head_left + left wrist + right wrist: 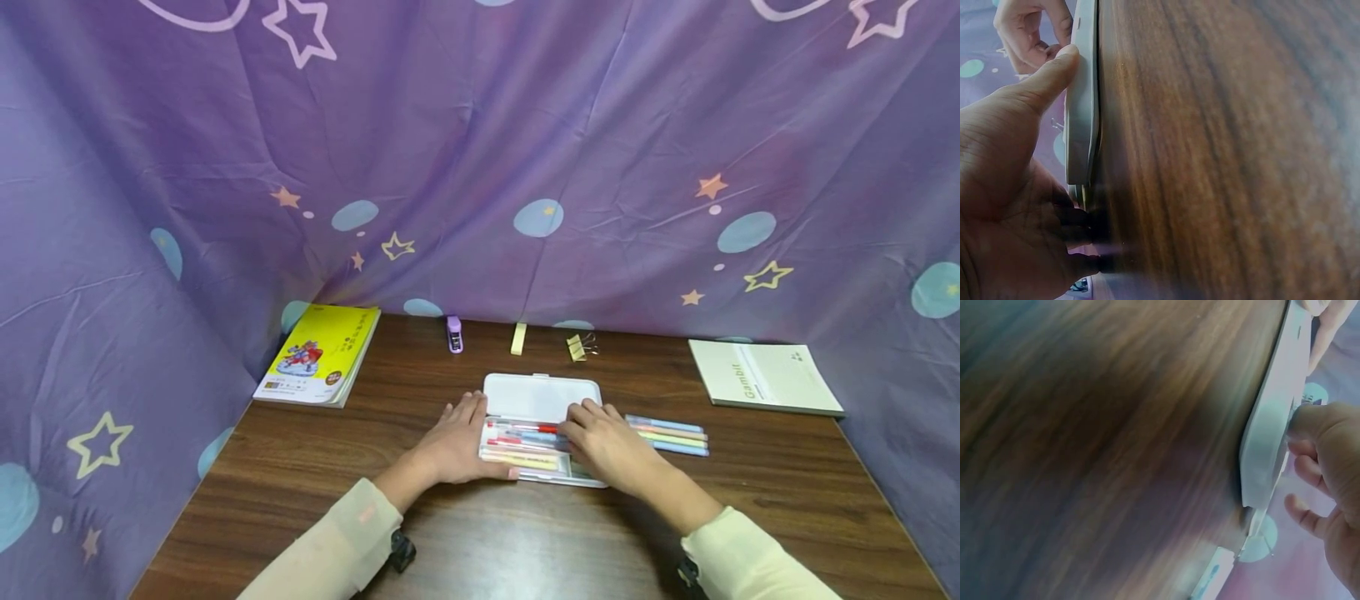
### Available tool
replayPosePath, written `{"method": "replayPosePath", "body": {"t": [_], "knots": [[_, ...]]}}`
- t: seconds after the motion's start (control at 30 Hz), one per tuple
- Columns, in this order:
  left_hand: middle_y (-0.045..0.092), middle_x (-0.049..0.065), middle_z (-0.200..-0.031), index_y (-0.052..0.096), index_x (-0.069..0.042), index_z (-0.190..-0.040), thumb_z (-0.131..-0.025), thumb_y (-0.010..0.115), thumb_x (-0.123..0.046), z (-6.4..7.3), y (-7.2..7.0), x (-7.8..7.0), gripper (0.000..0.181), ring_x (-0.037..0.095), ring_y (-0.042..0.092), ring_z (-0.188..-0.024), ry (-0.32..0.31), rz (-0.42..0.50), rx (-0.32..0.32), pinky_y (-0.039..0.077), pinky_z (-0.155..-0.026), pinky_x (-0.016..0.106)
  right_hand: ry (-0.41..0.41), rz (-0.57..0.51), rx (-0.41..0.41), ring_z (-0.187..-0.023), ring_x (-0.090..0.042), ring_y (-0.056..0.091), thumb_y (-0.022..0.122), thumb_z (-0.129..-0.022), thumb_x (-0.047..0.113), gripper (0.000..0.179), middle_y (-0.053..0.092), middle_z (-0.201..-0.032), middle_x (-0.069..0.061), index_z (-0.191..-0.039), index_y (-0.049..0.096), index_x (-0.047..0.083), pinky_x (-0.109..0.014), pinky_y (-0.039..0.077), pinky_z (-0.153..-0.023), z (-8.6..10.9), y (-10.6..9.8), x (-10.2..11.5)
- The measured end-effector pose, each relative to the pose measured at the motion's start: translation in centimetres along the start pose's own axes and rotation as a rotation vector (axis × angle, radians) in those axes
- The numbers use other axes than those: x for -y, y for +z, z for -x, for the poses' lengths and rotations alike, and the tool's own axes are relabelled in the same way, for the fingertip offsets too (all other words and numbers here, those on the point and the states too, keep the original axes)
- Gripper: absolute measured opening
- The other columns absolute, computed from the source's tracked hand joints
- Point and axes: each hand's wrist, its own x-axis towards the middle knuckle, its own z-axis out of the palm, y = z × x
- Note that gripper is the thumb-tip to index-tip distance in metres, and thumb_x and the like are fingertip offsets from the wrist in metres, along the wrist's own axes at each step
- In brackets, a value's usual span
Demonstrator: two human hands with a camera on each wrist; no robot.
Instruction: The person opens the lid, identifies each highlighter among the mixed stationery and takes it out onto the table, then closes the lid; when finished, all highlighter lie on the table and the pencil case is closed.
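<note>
An open white pencil case lies on the table, its lid folded back away from me. Inside are several pens, among them a red one and pale yellow ones. My left hand rests at the case's left end, fingers extended along the side; in the left wrist view the thumb presses the front edge. My right hand reaches over the right part of the case, fingertips down inside. I cannot tell whether it pinches a pen there. Beside it, several coloured pens lie in a row.
Along the back stand a purple stapler, a pale yellow strip and a yellow binder clip. A yellow book lies at the far left, a pale notebook at the right. A purple curtain surrounds the table.
</note>
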Motion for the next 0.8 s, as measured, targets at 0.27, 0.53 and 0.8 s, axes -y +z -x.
{"method": "replayPosePath", "body": {"t": [0.27, 0.53, 0.8], "knots": [[0.014, 0.024, -0.185, 0.013, 0.004, -0.175, -0.089, 0.074, -0.08, -0.1, 0.1, 0.0, 0.135, 0.037, 0.013, -0.174, 0.001, -0.009, 0.001, 0.017, -0.143, 0.053, 0.032, 0.008, 0.03, -0.094, -0.022, 0.063, 0.091, -0.088, 0.019, 0.023, 0.068, -0.103, 0.0, -0.104, 0.075, 0.015, -0.04, 0.055, -0.07, -0.4, 0.1, 0.1], [0.014, 0.024, -0.185, 0.013, 0.004, -0.175, -0.089, 0.073, -0.081, -0.1, -0.1, 0.0, 0.135, 0.038, 0.013, -0.174, 0.001, -0.02, -0.007, 0.017, -0.142, 0.054, 0.025, -0.018, 0.006, -0.098, -0.022, 0.068, 0.091, -0.087, 0.017, 0.03, 0.071, -0.106, -0.002, -0.111, 0.074, 0.013, -0.044, 0.061, -0.077, -1.0, 0.0, 0.4], [0.014, 0.024, -0.185, 0.013, 0.004, -0.175, -0.09, 0.073, -0.081, 0.0, 0.0, -0.1, 0.135, 0.038, 0.013, -0.174, -0.002, -0.028, -0.005, 0.017, -0.142, 0.054, 0.041, -0.029, 0.01, -0.096, -0.021, 0.064, 0.091, -0.087, 0.023, 0.029, 0.067, -0.104, 0.001, -0.111, 0.075, 0.015, -0.043, 0.058, -0.077, -2.3, 0.7, 1.4]]}}
